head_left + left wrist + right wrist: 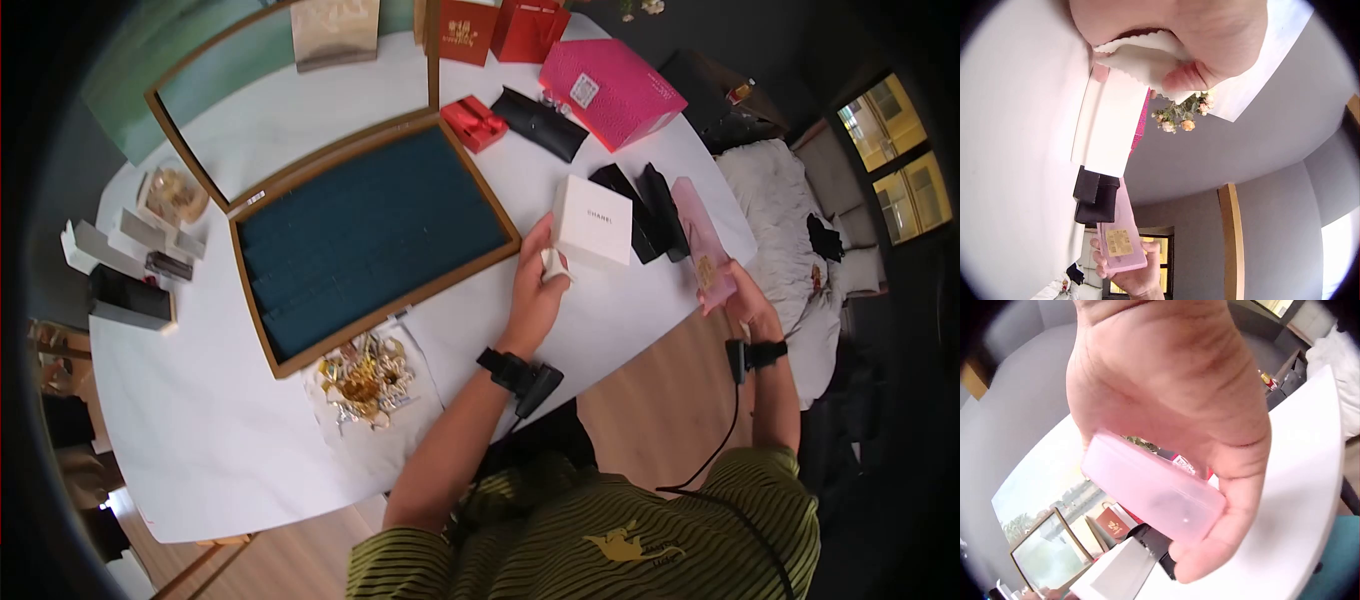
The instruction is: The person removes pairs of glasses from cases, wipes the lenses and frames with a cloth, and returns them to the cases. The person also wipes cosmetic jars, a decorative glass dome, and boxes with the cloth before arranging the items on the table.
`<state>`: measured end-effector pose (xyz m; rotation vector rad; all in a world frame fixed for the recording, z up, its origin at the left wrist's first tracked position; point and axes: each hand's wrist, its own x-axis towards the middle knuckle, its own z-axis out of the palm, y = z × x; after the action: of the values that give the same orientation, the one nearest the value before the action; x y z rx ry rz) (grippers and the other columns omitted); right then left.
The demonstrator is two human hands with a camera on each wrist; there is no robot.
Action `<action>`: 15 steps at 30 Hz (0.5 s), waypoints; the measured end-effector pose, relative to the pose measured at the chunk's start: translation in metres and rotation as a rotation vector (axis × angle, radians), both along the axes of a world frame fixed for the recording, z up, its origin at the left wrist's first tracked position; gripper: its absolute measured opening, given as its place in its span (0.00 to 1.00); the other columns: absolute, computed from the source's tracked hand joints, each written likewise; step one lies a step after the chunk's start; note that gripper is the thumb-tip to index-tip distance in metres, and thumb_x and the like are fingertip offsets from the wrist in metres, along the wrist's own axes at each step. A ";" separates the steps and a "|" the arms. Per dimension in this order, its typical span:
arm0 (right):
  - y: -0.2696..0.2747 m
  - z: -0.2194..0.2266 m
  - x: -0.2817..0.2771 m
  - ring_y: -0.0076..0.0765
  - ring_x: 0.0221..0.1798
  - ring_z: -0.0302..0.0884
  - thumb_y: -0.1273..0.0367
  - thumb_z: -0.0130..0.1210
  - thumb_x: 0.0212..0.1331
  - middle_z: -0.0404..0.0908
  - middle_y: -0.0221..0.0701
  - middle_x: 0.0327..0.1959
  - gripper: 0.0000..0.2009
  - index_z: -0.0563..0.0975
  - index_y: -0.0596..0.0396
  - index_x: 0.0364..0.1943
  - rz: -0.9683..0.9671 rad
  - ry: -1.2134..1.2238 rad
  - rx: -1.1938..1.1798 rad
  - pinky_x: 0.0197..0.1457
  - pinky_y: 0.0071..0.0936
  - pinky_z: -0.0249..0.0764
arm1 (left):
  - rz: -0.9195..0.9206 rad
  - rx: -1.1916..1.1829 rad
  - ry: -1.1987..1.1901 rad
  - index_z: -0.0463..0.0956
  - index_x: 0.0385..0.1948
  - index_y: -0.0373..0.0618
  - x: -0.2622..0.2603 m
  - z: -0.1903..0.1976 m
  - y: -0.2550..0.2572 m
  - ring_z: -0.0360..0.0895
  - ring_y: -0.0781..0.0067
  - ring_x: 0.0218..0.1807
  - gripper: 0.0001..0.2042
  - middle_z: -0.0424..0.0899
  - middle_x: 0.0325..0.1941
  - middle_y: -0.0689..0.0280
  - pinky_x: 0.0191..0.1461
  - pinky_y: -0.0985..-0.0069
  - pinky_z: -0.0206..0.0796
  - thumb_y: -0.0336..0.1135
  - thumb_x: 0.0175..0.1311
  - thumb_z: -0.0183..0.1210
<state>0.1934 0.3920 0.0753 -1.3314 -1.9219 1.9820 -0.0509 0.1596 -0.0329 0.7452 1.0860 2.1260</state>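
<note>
My left hand pinches a small white cloth with a scalloped edge between thumb and fingers. Its fingertips are right at the side of a white box lettered CHANEL, on the table. At the table's right edge my right hand grips the end of a long, translucent pink case with a gold label. Thumb and fingers hold the case from opposite sides in the right wrist view. Two black cases lie between the white box and the pink case.
A wooden display case with dark teal lining stands with its glass lid raised. In front lies a pile of jewellery on a white cloth. Behind are a red box, a black pouch and a large pink box. Small boxes stand left.
</note>
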 end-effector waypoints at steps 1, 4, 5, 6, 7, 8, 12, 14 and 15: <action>-0.005 -0.005 0.010 0.36 0.30 0.77 0.56 0.49 0.54 0.76 0.38 0.33 0.24 0.69 0.60 0.49 0.010 0.088 -0.061 0.31 0.34 0.76 | 0.007 -0.005 -0.027 0.62 0.60 0.36 0.000 0.001 0.000 0.49 0.67 0.73 0.31 0.55 0.71 0.65 0.71 0.76 0.43 0.15 0.46 0.42; -0.045 -0.015 0.038 0.37 0.32 0.77 0.57 0.53 0.52 0.77 0.39 0.40 0.29 0.66 0.59 0.57 -0.021 0.246 -0.075 0.34 0.34 0.75 | 0.005 -0.004 0.054 0.60 0.63 0.37 -0.001 -0.006 0.001 0.51 0.68 0.73 0.32 0.56 0.71 0.65 0.70 0.75 0.45 0.16 0.47 0.43; -0.059 -0.018 0.045 0.36 0.32 0.76 0.59 0.56 0.48 0.76 0.38 0.43 0.32 0.64 0.57 0.60 -0.020 0.289 -0.092 0.34 0.33 0.75 | 0.021 -0.008 0.024 0.60 0.63 0.37 -0.001 -0.008 0.001 0.51 0.68 0.73 0.32 0.56 0.71 0.65 0.70 0.75 0.45 0.16 0.47 0.43; -0.075 -0.019 0.050 0.36 0.32 0.76 0.59 0.56 0.48 0.76 0.38 0.43 0.32 0.64 0.57 0.60 -0.008 0.257 -0.096 0.34 0.33 0.75 | 0.012 0.000 0.030 0.63 0.59 0.36 -0.002 -0.006 0.000 0.52 0.68 0.72 0.29 0.57 0.70 0.66 0.69 0.76 0.46 0.16 0.47 0.43; -0.090 -0.019 0.052 0.34 0.34 0.75 0.63 0.59 0.41 0.75 0.37 0.44 0.38 0.61 0.56 0.63 0.085 0.203 -0.052 0.36 0.31 0.75 | 0.005 0.010 0.034 0.66 0.55 0.35 -0.001 -0.004 0.000 0.53 0.69 0.72 0.26 0.58 0.70 0.66 0.69 0.77 0.47 0.17 0.47 0.44; -0.101 -0.018 0.052 0.32 0.36 0.74 0.66 0.61 0.34 0.74 0.35 0.46 0.45 0.58 0.54 0.66 0.177 0.152 -0.008 0.38 0.28 0.74 | 0.019 0.003 0.018 0.69 0.42 0.35 0.000 -0.004 0.000 0.55 0.70 0.70 0.16 0.59 0.69 0.67 0.66 0.79 0.50 0.18 0.48 0.45; -0.128 -0.020 0.034 0.33 0.48 0.74 0.77 0.59 0.34 0.72 0.30 0.50 0.42 0.62 0.53 0.65 0.395 0.005 0.154 0.47 0.27 0.73 | -0.009 -0.029 -0.048 0.69 0.37 0.37 -0.002 -0.001 -0.002 0.59 0.74 0.66 0.11 0.60 0.68 0.70 0.61 0.79 0.54 0.19 0.49 0.45; -0.134 -0.028 0.026 0.36 0.49 0.74 0.76 0.61 0.37 0.71 0.31 0.51 0.40 0.64 0.51 0.64 0.424 -0.062 0.525 0.48 0.29 0.73 | -0.014 -0.034 -0.066 0.69 0.36 0.37 -0.001 -0.001 -0.002 0.60 0.76 0.65 0.11 0.60 0.68 0.70 0.61 0.80 0.54 0.19 0.50 0.45; -0.140 -0.024 0.013 0.36 0.49 0.74 0.76 0.61 0.37 0.71 0.31 0.51 0.40 0.64 0.51 0.64 0.430 -0.060 0.526 0.48 0.29 0.73 | -0.026 -0.040 -0.071 0.68 0.36 0.37 -0.002 -0.001 -0.002 0.60 0.77 0.65 0.11 0.60 0.68 0.70 0.61 0.80 0.54 0.20 0.50 0.45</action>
<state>0.2065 0.2525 0.0518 -0.9018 -2.6813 1.3964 -0.0528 0.1574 -0.0335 0.6570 1.0728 2.0869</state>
